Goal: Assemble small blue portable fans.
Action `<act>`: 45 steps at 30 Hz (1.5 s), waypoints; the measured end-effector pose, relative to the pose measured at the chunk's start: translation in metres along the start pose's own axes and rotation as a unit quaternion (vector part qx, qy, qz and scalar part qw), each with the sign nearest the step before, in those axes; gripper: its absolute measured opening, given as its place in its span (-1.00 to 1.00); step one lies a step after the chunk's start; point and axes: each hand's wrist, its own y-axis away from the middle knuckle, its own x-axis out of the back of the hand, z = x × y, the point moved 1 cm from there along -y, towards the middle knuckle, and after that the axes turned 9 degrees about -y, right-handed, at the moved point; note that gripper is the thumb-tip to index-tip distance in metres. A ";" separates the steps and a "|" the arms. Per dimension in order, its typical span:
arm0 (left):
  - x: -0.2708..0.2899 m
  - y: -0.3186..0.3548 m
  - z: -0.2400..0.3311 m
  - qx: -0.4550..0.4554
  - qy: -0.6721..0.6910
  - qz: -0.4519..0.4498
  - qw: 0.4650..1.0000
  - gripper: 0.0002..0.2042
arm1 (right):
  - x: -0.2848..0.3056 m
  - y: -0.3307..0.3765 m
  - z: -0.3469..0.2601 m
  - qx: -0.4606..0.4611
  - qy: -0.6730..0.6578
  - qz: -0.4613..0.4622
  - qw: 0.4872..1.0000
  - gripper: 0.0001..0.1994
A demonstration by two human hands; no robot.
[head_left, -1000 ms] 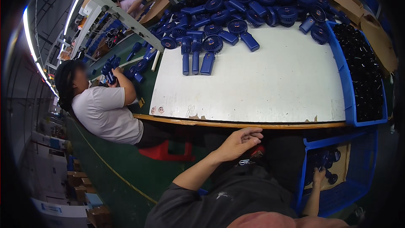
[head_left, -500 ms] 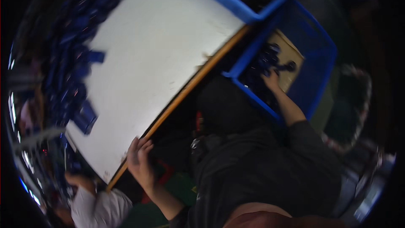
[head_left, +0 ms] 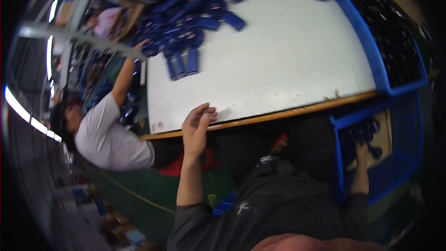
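1. My left grip [head_left: 198, 129] is empty, fingers loosely curled and parted from the thumb, at the near edge of the white counter [head_left: 269, 65].
2. My right grip [head_left: 362, 150] is down in the blue crate [head_left: 338, 158], at the handheld fans [head_left: 358, 132]; I cannot tell whether it has closed on one.
3. Those fans are dark blue with rounded heads, jumbled beside a tan sheet [head_left: 384, 135].
4. On the counter, a heap of similar fans [head_left: 186, 18] shows round heads and blocky, slightly glossy handles; blur hides finer detail.
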 end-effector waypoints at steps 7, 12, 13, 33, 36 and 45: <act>0.016 0.005 -0.011 -0.008 0.018 0.033 0.999 -0.66 | 0.003 -0.008 -0.033 -0.037 0.027 0.014 0.999 -0.61; 0.017 0.003 -0.020 -0.002 0.030 0.024 0.999 -0.62 | 0.022 0.007 -0.117 -0.022 -0.126 -0.030 0.991 -0.60; 0.018 0.001 -0.021 -0.005 0.033 0.022 0.999 -0.62 | 0.026 0.013 -0.138 -0.015 -0.151 -0.026 0.988 -0.61; 0.087 -0.078 -0.052 -0.064 -0.213 0.230 0.947 -0.56 | 0.055 0.061 -0.318 0.103 -0.225 -0.082 0.965 -0.67; 0.127 -0.134 -0.088 -0.064 -0.261 0.288 0.919 -0.46 | 0.056 0.071 -0.338 0.108 -0.233 -0.096 0.962 -0.68; 0.137 -0.213 -0.090 0.040 -0.275 0.280 0.919 -0.30 | 0.053 0.085 -0.347 0.119 -0.240 -0.101 0.958 -0.70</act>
